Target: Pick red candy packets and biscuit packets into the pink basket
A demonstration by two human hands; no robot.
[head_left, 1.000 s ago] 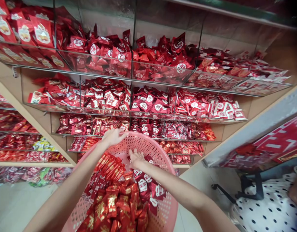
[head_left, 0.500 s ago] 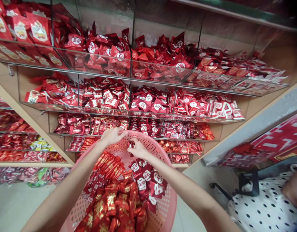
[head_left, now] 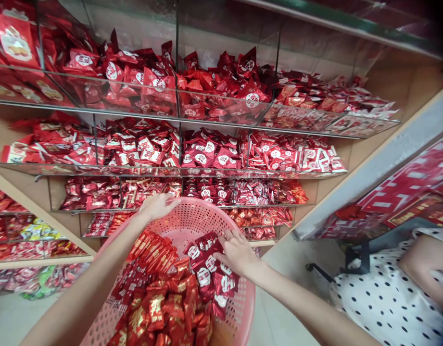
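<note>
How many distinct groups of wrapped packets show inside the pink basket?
4: orange packets upper left; small maroon packets left, below those; gold-lettered packets at the bottom; white-labelled packets at the right. More may be hidden underneath.

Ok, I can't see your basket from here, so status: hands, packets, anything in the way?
Left hand holding basket rim. Right hand at dark packets, grip unclear. In the way: right hand hides some; red-gold packets alongside.
</note>
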